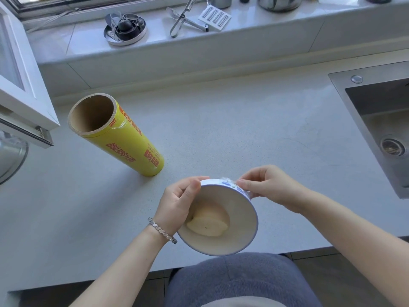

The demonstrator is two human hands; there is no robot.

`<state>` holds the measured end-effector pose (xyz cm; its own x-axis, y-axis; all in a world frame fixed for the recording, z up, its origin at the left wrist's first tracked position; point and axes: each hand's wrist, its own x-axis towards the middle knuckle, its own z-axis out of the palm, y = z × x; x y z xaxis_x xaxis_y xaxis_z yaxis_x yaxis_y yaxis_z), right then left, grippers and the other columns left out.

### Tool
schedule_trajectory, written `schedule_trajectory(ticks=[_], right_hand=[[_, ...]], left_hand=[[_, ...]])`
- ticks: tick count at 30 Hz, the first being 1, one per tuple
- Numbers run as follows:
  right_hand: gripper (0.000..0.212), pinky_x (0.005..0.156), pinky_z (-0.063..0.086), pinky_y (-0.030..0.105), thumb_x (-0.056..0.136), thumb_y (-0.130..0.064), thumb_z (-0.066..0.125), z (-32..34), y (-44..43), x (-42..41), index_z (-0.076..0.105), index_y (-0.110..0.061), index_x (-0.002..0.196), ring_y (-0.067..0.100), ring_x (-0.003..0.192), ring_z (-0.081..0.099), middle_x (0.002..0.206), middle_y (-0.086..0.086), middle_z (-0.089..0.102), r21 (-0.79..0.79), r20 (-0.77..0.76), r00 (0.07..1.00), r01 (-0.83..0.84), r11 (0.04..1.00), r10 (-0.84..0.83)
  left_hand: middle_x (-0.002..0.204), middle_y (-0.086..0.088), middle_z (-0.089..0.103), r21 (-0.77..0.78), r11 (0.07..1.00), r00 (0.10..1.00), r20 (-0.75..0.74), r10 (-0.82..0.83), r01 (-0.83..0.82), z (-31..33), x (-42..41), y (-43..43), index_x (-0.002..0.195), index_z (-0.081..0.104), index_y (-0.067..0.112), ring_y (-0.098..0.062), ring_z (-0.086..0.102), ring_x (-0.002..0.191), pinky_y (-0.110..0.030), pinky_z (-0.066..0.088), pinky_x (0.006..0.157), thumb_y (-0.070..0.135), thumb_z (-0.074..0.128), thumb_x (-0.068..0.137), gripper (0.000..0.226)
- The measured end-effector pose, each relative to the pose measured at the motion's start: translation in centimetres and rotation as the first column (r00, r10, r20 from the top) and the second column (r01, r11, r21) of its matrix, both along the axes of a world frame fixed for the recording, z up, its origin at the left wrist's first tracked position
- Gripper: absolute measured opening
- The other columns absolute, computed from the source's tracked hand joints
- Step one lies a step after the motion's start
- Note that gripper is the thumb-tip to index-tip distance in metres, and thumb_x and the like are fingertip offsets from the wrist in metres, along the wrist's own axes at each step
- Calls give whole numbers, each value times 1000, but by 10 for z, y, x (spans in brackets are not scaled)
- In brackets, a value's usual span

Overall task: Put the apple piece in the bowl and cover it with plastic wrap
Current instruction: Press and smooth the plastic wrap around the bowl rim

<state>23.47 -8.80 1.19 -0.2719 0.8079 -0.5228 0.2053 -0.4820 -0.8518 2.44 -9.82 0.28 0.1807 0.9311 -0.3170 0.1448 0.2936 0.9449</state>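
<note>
- The left hand grips the bowl from its left side, fingers curled round the outer wall and the thumb on the rim; a metal bracelet sits on that wrist.
- The right hand pinches crinkled plastic wrap against the far right of the bowl's rim and patterned outer wall.
- Whether the film spans the whole mouth cannot be told.
- The bowl is held off the surface, over its near edge, and tipped so that its mouth faces the person and its base points away.
- The apple piece lies inside the bowl, low against the left of the inner wall. Its pale cut face is turned toward the mouth and its long axis runs roughly left to right.
- The yellow roll of wrap is on the surface, well apart from the bowl on the left. It seems to stand on end, with the open cardboard core facing up.
- A steel sink is sunk into the surface at the right.
- Behind the surface, a window ledge carries a round tin of small parts, a peeler and a flat white grater.
- An open window frame juts in at the left.
</note>
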Motion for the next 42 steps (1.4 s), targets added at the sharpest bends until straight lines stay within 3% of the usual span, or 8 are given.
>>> schedule_trajectory(ticks=[6,11,16,20,25,28,34,42], right_hand=[[28,51,40,14,94,-10,44,-1,5,-11,52,-17,68,-1,46,46,60,-4,52,196,34,988,143,970,-153],[28,43,35,13,94,-12,45,-8,6,-26,49,-15,67,1,38,40,55,-1,46,33,112,989,92,995,-96],[50,66,37,24,94,-13,39,-2,12,-18,61,-15,49,13,59,46,53,-2,50,-255,-379,880,198,947,-286],[51,67,38,23,95,-30,33,-5,12,-13,63,-17,55,12,73,56,79,1,64,-265,-381,842,296,918,-382],[56,58,39,20,70,-67,37,-5,14,4,56,-14,64,9,62,55,72,-1,68,-210,-173,985,-13,978,-24],[30,68,38,19,79,-47,60,-4,7,11,67,-19,71,4,71,56,77,-7,67,-95,-66,978,-205,974,199],[26,85,48,22,54,-40,81,-17,0,5,63,-22,55,7,96,64,106,-7,71,-111,-510,854,58,992,-107],[36,58,54,22,46,-39,86,-25,-10,-13,71,-9,62,13,59,66,65,3,71,-224,-609,718,250,942,-336]], left_hand=[[87,9,74,4,1000,1000,-11,-2,2,-3,-3,1,80,75,34,-21,64,91,-51,48,90,60,56,64,36],[86,21,73,48,998,999,-30,-31,33,-2,-3,1,76,73,37,-5,65,89,-32,49,85,56,54,64,29],[86,11,75,-11,1000,998,50,-26,26,-5,-5,0,79,76,33,-12,65,85,-33,51,78,67,60,60,42],[82,7,76,-54,998,994,107,-23,29,-7,-8,-3,80,76,29,-9,67,79,-23,53,69,81,62,46,63],[82,6,75,-72,997,995,94,-27,33,-8,-9,-3,80,77,28,-13,67,80,-31,53,73,81,63,45,65],[79,6,75,-86,996,996,94,-11,19,-8,-9,1,79,77,28,-13,66,77,-30,53,70,80,64,45,63],[75,7,74,-110,991,991,120,-57,70,-5,-4,3,76,77,29,-9,66,72,-30,52,70,58,62,61,37],[78,5,75,-102,990,985,149,-84,99,-5,-5,2,79,77,27,-10,68,73,-23,54,64,77,68,44,62]])
